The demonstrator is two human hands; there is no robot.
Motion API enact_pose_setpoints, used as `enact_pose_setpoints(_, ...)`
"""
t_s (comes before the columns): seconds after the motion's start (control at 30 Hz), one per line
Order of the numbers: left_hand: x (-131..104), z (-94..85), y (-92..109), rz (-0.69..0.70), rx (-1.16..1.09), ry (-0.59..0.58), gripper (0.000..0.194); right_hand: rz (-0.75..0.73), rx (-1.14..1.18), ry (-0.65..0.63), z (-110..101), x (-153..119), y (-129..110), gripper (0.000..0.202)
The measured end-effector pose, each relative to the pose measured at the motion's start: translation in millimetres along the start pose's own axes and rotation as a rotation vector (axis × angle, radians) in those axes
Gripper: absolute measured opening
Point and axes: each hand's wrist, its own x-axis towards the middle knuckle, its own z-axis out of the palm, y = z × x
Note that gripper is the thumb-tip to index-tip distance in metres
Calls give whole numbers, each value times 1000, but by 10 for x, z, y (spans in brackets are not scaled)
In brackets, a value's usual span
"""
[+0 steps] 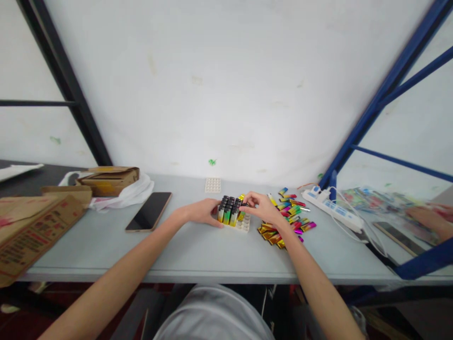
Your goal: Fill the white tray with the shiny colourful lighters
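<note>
A white tray with round sockets (pixel 242 225) lies on the table in front of me. Rows of lighters (pixel 228 212) with black tops and yellow-green bodies stand upright in its left part, while sockets on the right side show bare. My left hand (pixel 205 212) grips the left side of the tray and its lighters, thumb at the front and fingers behind. Over the right side of the rows, my right hand (pixel 260 208) pinches a lighter (pixel 244 207) by its dark top; the fingers partly cover it. Right of the tray lies a loose heap of shiny, many-coloured lighters (pixel 292 217).
A second white socketed tray (pixel 213 185) lies near the wall. On the left are a phone (pixel 150 211), a white plastic bag (pixel 136 191) and cardboard boxes (pixel 42 222). A power strip (pixel 331 208) with cables lies right, beside a blue frame (pixel 375 108). Another person's hand (pixel 430 219) shows beyond it.
</note>
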Motion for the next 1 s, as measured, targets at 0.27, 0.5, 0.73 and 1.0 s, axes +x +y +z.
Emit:
enact_pose_setpoints(0.27, 12, 12, -38, 14, -7, 4, 53, 14, 43, -46, -14, -3, 8, 30)
enact_pose_setpoints(0.5, 4, 0, 1, 9, 8, -4, 54, 10, 51, -10, -34, 3, 6, 33)
enact_pose_setpoints(0.73, 8, 2, -13, 7, 16, -1, 58, 5, -439, 514, -449, 26, 323, 29)
enact_pose_setpoints(1.0, 8, 0, -3, -3, 40, 6, 57, 464, -886, 736, -950, -236, 821, 43)
